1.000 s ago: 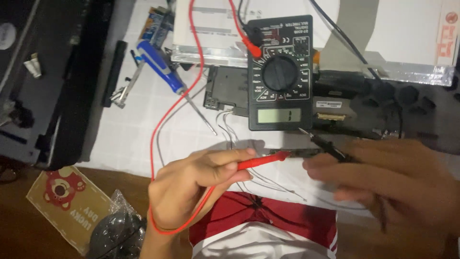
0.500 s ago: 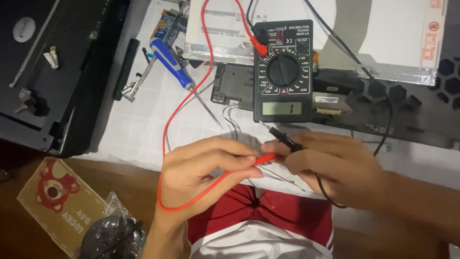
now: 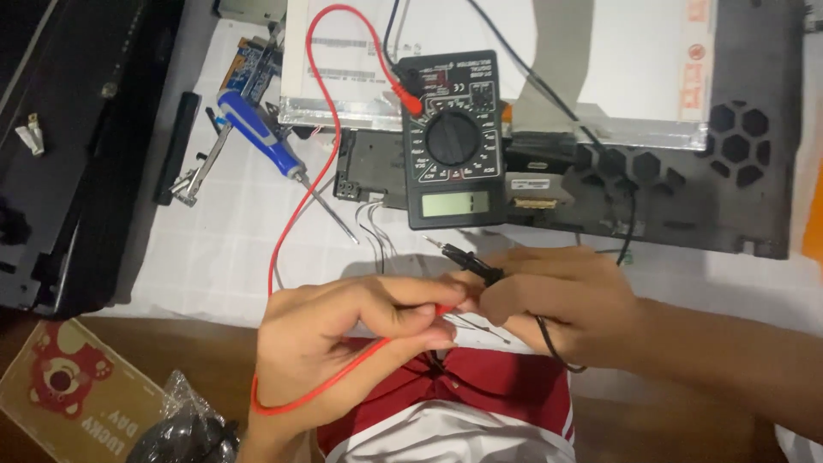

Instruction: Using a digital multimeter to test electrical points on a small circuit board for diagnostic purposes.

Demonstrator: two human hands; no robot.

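Left hand pinched shut on the red probe, just below the multimeter; red lead looping from that hand up to the meter's socket. Right hand closed on the black probe, metal tip pointing up and left toward the meter's display, black lead running off past the meter's right side. Both hands pressed close together, knuckles nearly touching, directly under the meter. Thin grey wires lying just below the meter's left corner, near the probe tips; whether a tip touches them cannot be told.

Judged from this: best to hold each probe by its plastic grip only, fingers clear of bare metal. Steady the heels of the hands on the white cloth below the meter to stop trembling. Keep the two tips apart unless a zero check is wanted. Press firmly, then glance up at the display without shifting. Mind the red lead near the blue screwdriver, left of the meter, against snagging.
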